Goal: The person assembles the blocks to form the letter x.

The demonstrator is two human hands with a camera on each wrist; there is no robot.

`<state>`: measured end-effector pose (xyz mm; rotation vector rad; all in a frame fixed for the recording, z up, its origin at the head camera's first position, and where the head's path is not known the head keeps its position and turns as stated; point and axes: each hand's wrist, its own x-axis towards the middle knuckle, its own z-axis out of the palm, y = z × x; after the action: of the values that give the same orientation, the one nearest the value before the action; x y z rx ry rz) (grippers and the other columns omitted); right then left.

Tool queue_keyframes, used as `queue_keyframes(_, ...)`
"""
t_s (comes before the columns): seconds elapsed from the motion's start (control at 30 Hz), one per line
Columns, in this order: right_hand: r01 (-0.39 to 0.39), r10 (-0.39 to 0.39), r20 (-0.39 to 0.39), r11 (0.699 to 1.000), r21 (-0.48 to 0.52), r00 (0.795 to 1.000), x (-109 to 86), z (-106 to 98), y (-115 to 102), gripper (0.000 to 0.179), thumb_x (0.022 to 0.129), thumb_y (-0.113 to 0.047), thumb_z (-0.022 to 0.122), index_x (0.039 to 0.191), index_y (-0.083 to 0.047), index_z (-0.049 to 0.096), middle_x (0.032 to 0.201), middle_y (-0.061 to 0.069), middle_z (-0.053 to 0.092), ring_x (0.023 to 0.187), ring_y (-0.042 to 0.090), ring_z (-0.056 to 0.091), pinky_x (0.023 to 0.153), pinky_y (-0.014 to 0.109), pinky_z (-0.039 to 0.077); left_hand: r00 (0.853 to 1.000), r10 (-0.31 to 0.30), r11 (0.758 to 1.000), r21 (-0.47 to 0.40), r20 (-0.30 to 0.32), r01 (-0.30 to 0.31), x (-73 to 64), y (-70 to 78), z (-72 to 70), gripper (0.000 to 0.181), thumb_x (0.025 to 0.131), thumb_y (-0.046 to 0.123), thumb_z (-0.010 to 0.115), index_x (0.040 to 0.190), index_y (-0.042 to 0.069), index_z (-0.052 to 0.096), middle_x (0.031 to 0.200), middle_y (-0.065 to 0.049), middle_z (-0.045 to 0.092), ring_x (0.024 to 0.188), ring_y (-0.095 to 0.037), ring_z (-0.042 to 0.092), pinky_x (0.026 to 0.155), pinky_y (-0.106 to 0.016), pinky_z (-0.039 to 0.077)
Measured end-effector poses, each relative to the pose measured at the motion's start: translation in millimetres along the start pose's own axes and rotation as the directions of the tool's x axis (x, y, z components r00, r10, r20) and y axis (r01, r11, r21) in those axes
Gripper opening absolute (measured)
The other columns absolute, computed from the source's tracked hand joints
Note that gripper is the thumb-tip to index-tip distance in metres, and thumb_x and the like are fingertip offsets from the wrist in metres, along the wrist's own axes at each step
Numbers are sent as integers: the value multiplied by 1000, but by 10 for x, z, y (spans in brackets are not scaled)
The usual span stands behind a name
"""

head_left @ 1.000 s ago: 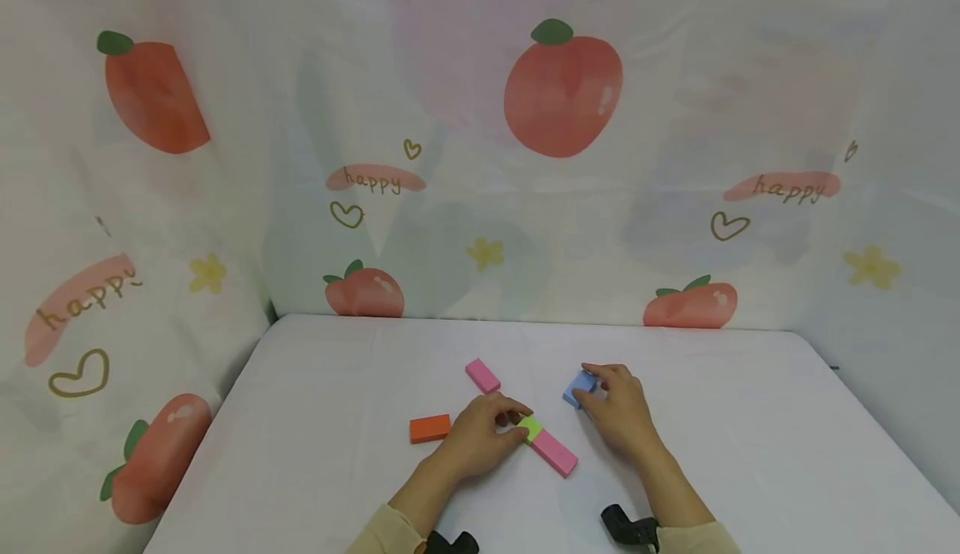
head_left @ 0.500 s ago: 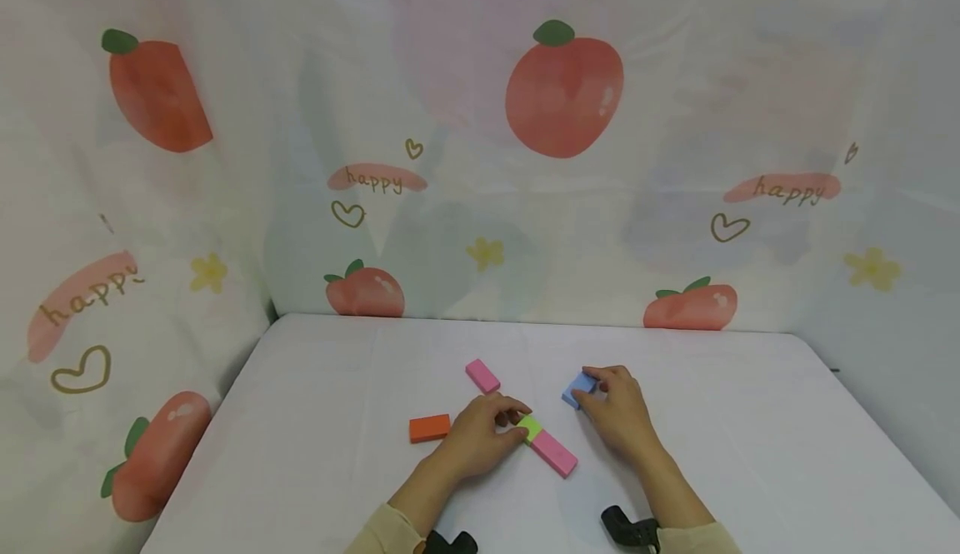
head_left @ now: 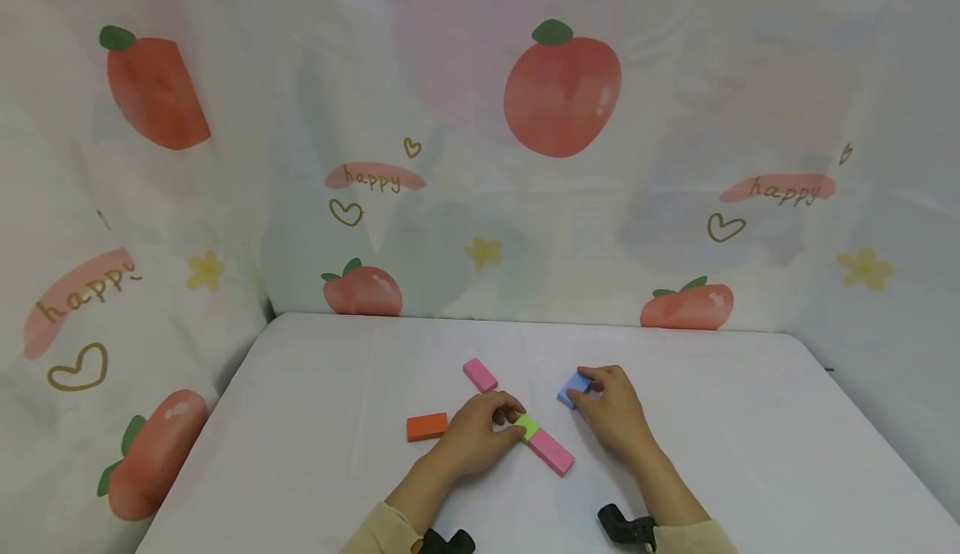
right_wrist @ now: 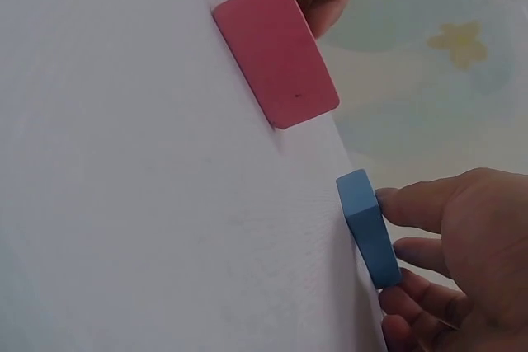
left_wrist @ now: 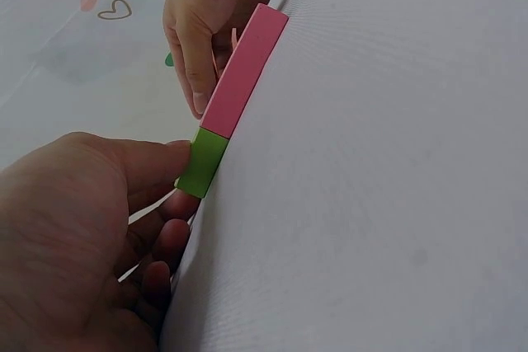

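Note:
My left hand (head_left: 474, 436) pinches a small lime-green block (head_left: 528, 426) between thumb and fingers. End to end with it lies a longer pink block (head_left: 551, 452), slanting toward the front right. In the left wrist view the green block (left_wrist: 203, 162) and the pink block (left_wrist: 246, 72) form one straight bar. My right hand (head_left: 617, 408) holds a light-blue block (head_left: 572, 389) with thumb and fingertips, apart from that bar and farther back. The right wrist view has the blue block (right_wrist: 368, 228) low at the white surface, its far side covered by the fingers.
An orange block (head_left: 427, 426) lies left of the left hand. Behind that hand is a second pink block (head_left: 480, 374). All rest on a white-covered table (head_left: 315, 454), with a fruit-printed cloth (head_left: 450, 104) hanging at the back and left. Black wrist mounts (head_left: 626, 527) sit near the sleeves.

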<state>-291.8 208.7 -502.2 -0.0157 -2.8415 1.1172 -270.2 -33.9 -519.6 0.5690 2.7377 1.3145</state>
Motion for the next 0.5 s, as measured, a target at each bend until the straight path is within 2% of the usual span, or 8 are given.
queue_keyframes(0.5, 26, -26, -25, 1000, -8, 999, 24, 23, 7, 48, 95, -21, 73, 136, 2, 65, 127, 22, 54, 115, 34, 56, 93, 45, 48, 1000, -22, 1000, -16, 10, 22, 20, -1, 3, 17, 95, 28, 75, 110, 27, 71, 95, 17, 61, 90, -2, 52, 81, -25, 45)
